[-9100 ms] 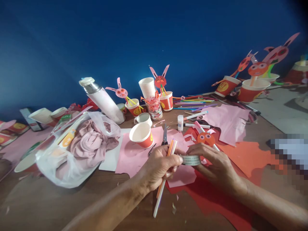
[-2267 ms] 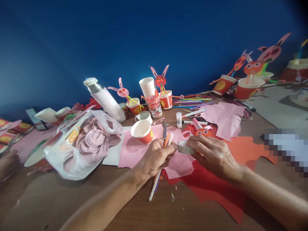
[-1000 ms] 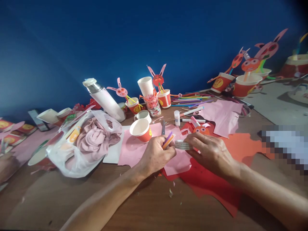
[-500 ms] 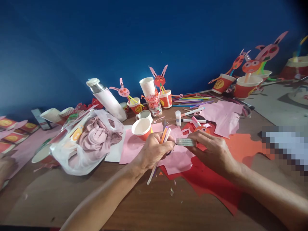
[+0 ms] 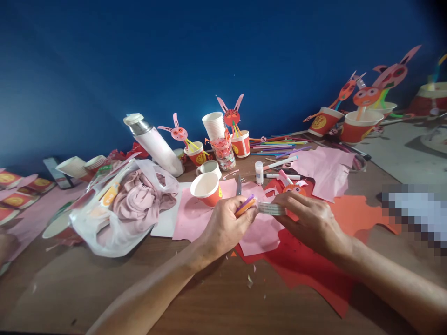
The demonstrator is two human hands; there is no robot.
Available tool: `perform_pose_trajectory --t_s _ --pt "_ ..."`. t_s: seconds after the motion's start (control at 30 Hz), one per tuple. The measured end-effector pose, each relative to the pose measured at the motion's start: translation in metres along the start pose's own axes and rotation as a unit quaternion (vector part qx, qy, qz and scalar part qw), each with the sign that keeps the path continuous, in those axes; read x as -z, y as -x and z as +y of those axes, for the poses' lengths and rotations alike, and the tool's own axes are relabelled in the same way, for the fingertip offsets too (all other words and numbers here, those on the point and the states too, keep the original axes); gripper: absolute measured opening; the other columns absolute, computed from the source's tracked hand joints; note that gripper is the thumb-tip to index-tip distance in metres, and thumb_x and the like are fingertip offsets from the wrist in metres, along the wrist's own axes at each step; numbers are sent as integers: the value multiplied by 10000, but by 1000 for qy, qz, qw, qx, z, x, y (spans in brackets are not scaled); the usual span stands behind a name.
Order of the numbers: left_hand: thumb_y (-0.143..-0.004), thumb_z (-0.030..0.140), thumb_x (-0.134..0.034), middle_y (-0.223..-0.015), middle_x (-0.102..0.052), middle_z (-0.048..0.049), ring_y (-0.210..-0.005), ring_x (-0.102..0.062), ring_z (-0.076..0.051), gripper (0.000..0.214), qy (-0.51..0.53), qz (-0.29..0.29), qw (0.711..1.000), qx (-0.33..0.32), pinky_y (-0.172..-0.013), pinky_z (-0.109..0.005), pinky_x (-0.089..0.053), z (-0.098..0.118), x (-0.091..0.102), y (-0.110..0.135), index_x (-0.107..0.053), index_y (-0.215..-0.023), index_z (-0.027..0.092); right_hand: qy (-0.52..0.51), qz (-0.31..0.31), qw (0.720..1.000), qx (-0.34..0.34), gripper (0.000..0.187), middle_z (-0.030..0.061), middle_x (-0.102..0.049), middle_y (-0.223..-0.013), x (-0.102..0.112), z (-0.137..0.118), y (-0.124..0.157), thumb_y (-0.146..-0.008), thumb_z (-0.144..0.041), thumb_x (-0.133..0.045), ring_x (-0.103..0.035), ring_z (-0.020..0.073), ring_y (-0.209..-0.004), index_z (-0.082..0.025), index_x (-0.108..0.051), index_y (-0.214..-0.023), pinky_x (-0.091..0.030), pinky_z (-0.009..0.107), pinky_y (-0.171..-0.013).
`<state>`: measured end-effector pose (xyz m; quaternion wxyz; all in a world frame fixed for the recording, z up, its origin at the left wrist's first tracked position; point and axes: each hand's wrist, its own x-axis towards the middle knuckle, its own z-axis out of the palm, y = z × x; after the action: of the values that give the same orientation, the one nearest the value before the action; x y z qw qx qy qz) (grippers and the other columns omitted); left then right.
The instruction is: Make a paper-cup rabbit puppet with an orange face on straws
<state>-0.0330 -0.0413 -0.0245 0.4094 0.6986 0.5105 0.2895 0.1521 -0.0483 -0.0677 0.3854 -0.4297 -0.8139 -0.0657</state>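
Observation:
A small bundle of straws (image 5: 246, 206), orange and purple, pokes out between the thumb and fingers of my left hand (image 5: 223, 224), which is closed around it. My right hand (image 5: 312, 217) pinches a roll of clear tape (image 5: 273, 209) from its right side. The roll's left edge comes up against the straw ends at my left fingertips; whether tape is stuck to them I cannot make out. Just behind my left hand are a red and white paper cup (image 5: 212, 200) and a scissors blade (image 5: 239, 185). Pink paper (image 5: 260, 239) lies under both hands.
Red paper (image 5: 314, 265) spreads toward the front right. Behind stand a glue bottle (image 5: 259, 172), loose straws (image 5: 275, 147), and cups with paper rabbit figures (image 5: 240, 144). On the left are a plastic bag (image 5: 101, 237), a leaning flask (image 5: 159, 149) and another person's hand (image 5: 7, 246).
The straw bundle has turned in my left hand: a pale straw end that stuck out below it no longer shows there. My right hand still holds the tape roll close by.

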Motion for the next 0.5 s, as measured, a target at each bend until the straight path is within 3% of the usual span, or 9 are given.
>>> perform_pose_trajectory --t_s 0.17,0.3,0.4,0.5 --pt "-749 272 -518 -513 -396 56 -462 -330 -62 179 45 -21 999 -9 -439 -201 -263 -1 -1 -2 -487 -611 162 -41 2 999 -14 105 46 -665 -746 0 -2 0 -809 -148 -487 -622 144 -604 -167 -589 -799 -443 221 -473" --pt "-693 280 -557 -433 -332 95 -370 -220 -28 163 198 -49 978 35 -375 -190 -171 2 1 -3 -466 -614 170 -152 10 982 -108 85 11 -636 -660 -1 -7 -2 -804 -231 -538 -580 120 -554 -179 -598 -774 -447 226 -508" --pt "-648 303 -607 -407 -327 111 -334 -207 -12 184 318 -70 943 71 -349 -171 -141 3 3 -3 -484 -650 166 -246 -2 944 -220 100 -4 -642 -616 -2 -10 -3 -767 -289 -585 -590 133 -542 -193 -611 -760 -452 239 -497" --pt "-638 279 -634 -414 -356 106 -327 -222 1 201 387 -72 916 83 -340 -157 -135 3 5 -4 -473 -630 161 -386 -2 868 -313 197 18 -669 -637 -2 -9 -5 -741 -372 -609 -624 158 -566 -181 -623 -786 -467 249 -478"
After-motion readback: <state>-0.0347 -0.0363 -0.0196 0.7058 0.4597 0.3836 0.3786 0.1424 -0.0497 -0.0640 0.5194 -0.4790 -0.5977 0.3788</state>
